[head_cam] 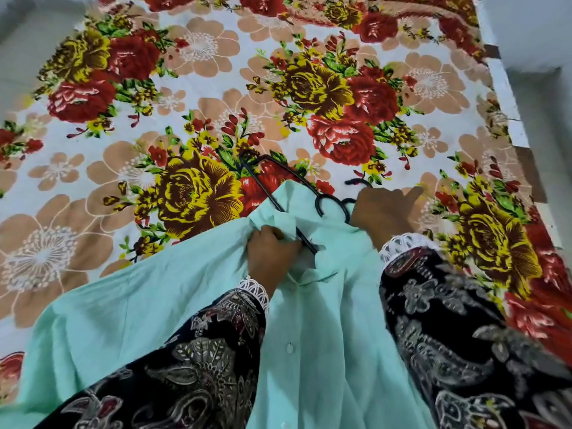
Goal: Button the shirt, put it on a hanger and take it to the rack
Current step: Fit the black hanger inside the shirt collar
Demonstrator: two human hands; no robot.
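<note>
Mint shirt point(325, 320) on floral bedsheet point(154, 125), front buttoned. Black hanger point(272, 178) partly inside collar. Left hand point(272, 255) grips collar fabric. Right hand point(383, 212) holds hanger near hook, forefinger extended.

shirt point(325, 320): plain pale mint green, with small buttons of the same pale tone down the front
hanger point(272, 184): black all over
bedsheet point(216, 88): white ground printed with large flowers; deep red roses, yellow roses shaded in dark brown, green leaves, small red and yellow buds, and flat peach-tan blossoms outlined in white with white thread-like centres
bedsheet border, far edge: peach-tan band with red roses
sleeves point(448, 335): black cloth with a grey-white paisley and leaf pattern, touched here and there with dull maroon
sleeve cuffs point(399, 246): white lace trim in looped scallops
</note>
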